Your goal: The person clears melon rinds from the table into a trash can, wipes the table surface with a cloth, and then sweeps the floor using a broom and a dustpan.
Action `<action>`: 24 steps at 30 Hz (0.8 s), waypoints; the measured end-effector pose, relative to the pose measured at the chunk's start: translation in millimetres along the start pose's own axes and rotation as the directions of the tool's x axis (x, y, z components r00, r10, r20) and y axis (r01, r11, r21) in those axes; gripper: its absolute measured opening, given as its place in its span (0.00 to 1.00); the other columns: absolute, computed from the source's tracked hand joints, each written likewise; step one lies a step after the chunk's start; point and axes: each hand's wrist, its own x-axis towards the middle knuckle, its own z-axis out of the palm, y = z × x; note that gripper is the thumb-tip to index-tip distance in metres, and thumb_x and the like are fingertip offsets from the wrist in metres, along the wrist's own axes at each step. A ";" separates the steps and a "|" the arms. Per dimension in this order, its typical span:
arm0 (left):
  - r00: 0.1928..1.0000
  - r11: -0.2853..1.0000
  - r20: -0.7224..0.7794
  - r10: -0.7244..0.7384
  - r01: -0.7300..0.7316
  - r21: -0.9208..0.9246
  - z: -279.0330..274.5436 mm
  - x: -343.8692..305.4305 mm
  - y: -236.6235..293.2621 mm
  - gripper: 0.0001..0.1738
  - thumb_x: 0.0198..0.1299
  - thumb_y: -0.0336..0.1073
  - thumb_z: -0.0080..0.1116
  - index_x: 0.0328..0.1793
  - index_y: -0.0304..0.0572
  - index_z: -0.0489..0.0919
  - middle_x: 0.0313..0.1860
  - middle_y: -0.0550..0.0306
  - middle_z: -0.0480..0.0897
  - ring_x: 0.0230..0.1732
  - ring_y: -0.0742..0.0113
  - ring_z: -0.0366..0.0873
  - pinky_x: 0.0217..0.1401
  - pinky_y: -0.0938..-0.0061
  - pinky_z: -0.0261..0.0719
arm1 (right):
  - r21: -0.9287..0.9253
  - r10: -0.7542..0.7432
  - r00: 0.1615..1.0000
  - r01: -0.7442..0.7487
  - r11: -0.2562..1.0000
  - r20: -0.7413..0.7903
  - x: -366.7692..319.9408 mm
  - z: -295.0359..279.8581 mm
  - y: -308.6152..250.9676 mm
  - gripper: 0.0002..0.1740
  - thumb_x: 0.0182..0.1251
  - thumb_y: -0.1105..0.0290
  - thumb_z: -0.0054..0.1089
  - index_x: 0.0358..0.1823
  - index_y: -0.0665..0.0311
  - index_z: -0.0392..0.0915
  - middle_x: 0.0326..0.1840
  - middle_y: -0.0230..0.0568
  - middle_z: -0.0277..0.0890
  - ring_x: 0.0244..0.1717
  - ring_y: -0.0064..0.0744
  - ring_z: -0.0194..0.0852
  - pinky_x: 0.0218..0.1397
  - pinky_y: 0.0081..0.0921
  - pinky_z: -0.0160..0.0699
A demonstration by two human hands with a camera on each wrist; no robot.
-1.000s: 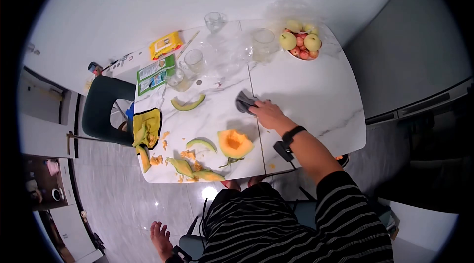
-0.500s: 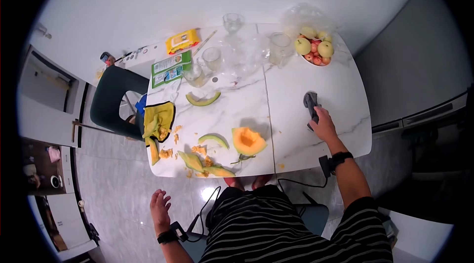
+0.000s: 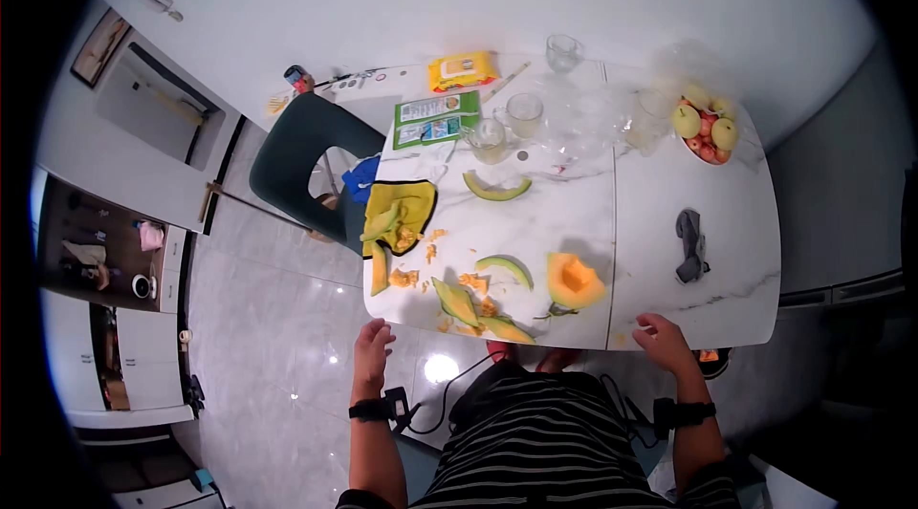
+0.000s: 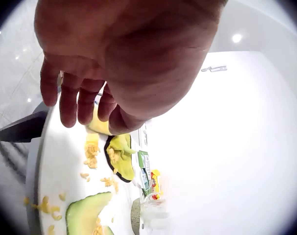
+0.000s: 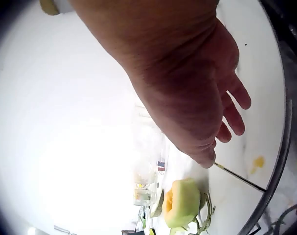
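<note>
My left hand [image 3: 371,353] hovers at the table's front left edge, fingers loose and holding nothing. In the left wrist view its fingers [image 4: 69,103] hang over the table near the yellow cloth [image 4: 127,169] and scattered melon seeds. My right hand [image 3: 666,346] is at the front edge right of the table seam, also holding nothing. Beyond it lies a crumpled grey cloth [image 3: 688,246] on the right side of the table. A cut melon [image 3: 564,291] with orange flesh sits between the hands, its stem towards me. Melon slices [image 3: 454,303] and orange pulp lie to its left.
Behind are glass mugs [image 3: 487,140], a green packet [image 3: 436,119], a yellow wipes pack [image 3: 462,70] and clear plastic. A bowl of apples and pears [image 3: 724,133] stands back right. Against the table's left side is a dark chair [image 3: 306,151]. Cables hang from both wrists.
My right hand moved right with the grey cloth, let it go there and drew back to the front edge. My left hand came up to the table edge. The head view shifted left.
</note>
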 end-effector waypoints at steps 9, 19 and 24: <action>0.945 0.841 -0.071 0.321 -0.250 0.480 -19.4 103.1 43.8 0.32 0.54 0.39 0.63 0.64 0.33 0.70 0.53 0.44 0.78 0.53 0.56 0.77 0.55 0.66 0.75 | 0.062 0.105 0.983 -0.097 0.993 -0.148 -34.9 10.4 19.3 0.23 0.60 0.63 0.62 0.54 0.68 0.76 0.48 0.45 0.80 0.44 0.34 0.80 0.48 0.28 0.78; 0.958 0.651 -0.012 0.285 -0.185 0.736 19.0 152.6 27.0 0.38 0.46 0.46 0.66 0.62 0.32 0.70 0.55 0.35 0.77 0.56 0.42 0.76 0.60 0.59 0.74 | 0.161 0.207 0.961 -0.179 0.971 -0.181 -77.7 28.3 42.5 0.22 0.62 0.64 0.62 0.54 0.70 0.75 0.48 0.45 0.80 0.49 0.34 0.80 0.51 0.28 0.77; 0.947 0.619 0.036 0.318 -0.236 0.749 25.7 160.0 16.2 0.29 0.49 0.44 0.64 0.54 0.33 0.77 0.45 0.42 0.84 0.48 0.48 0.82 0.52 0.62 0.78 | 0.110 0.189 0.968 -0.172 0.979 -0.166 -78.8 38.0 42.2 0.24 0.62 0.61 0.62 0.56 0.67 0.75 0.51 0.47 0.80 0.49 0.37 0.80 0.53 0.31 0.77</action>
